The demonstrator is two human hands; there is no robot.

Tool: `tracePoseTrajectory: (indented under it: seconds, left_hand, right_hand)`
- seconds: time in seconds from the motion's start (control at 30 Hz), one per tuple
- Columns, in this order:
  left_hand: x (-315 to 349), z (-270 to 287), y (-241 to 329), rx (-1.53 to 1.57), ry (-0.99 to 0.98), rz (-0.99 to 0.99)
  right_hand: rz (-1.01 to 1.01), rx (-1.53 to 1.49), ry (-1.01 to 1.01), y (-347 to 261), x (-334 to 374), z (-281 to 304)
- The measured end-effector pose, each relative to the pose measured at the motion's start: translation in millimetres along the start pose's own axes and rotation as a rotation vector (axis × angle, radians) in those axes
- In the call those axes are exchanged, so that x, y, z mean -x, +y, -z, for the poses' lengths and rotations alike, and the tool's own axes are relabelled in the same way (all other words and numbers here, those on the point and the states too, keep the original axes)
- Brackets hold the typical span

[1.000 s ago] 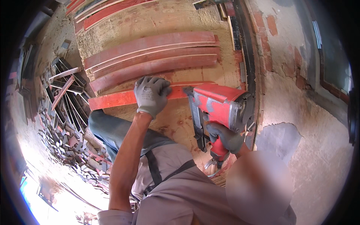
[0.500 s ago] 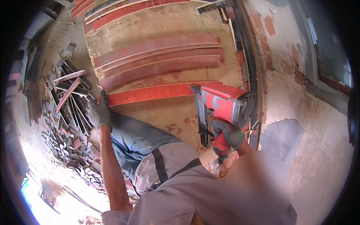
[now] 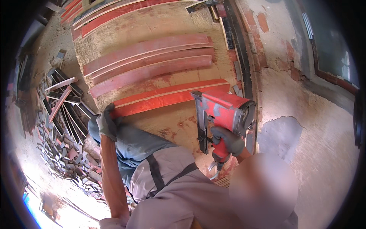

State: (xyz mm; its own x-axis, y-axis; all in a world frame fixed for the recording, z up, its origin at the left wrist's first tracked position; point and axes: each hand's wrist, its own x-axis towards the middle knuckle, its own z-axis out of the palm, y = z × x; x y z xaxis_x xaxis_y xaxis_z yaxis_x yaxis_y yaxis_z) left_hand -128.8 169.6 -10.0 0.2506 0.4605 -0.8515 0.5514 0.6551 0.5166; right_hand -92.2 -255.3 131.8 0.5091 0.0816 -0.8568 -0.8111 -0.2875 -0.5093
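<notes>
While the front red board (image 3: 160, 102) runs lengthwise from the left hand (image 3: 107, 123) toward the right, its far end slanting slightly away from the person, the nail gun (image 3: 225, 110) points its nose leftward, its magazine reaching back toward the person. The left hand grips the board's near end, and the right hand (image 3: 228, 139), beyond the other end and closer to the person, is wrapped around the gun's handle. Gloved fingers cover the board's left tip, the gun overlaps its right part, hiding any contact, and blur masks the right upper arm.
</notes>
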Motion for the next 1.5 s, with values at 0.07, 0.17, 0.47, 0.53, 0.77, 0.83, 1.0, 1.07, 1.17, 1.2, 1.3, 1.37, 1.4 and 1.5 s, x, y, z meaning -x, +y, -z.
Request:
tracePoseTrajectory:
  seconds: [0.07, 0.17, 0.47, 0.53, 0.77, 0.83, 1.0, 1.07, 1.17, 1.2, 1.3, 1.37, 1.4, 1.5]
  left_hand:
    - [3, -1, -4, 0.010, 0.009, -0.018]
    - [-6, -1, -10, 0.019, -0.001, -0.028]
    - [-28, 18, -27, -0.323, -0.080, -0.279]
    - [-14, 6, -16, -0.270, -0.068, -0.153]
    - [-52, 32, -19, -0.562, -0.299, -0.266]
    - [-59, 35, -21, -0.586, -0.336, -0.296]
    - [-17, -2, 12, -0.389, -0.257, 0.033]
    - [-30, 8, 4, -0.326, -0.303, -0.018]
    - [-68, 44, -30, -0.454, -0.472, -0.457]
    - [-68, 50, -37, -0.468, -0.504, -0.556]
    - [-25, 15, -15, -0.124, -0.439, -0.050]
    - [-9, 1, -6, 0.052, -0.334, 0.259]
    - [-7, -2, -6, 0.050, -0.301, 0.273]
    - [-22, 14, -25, -0.018, -0.354, 0.102]
  right_hand:
    - [0.037, 0.006, -0.015, 2, 0, -3]
    - [0.134, 0.085, 0.009, 6, -4, -10]
    - [0.274, 0.234, 0.067, 14, -15, -20]
    - [0.271, 0.220, 0.071, 15, -14, -20]
    - [0.129, 0.223, 0.046, 20, -16, -18]
    - [0.097, 0.245, 0.043, 29, -21, -13]
    - [0.260, 0.261, 0.054, 37, -23, -14]
    - [0.276, 0.274, 0.053, 36, -23, -13]
    - [0.274, 0.226, 0.052, 24, -18, -21]
    - [0.283, 0.222, 0.051, 18, -15, -25]
    - [0.294, 0.241, 0.051, 10, -7, -35]
    - [0.276, 0.246, 0.008, 12, -11, -37]
    - [0.271, 0.245, -0.022, 11, -13, -39]
    - [0.281, 0.252, -0.108, 2, -15, -46]
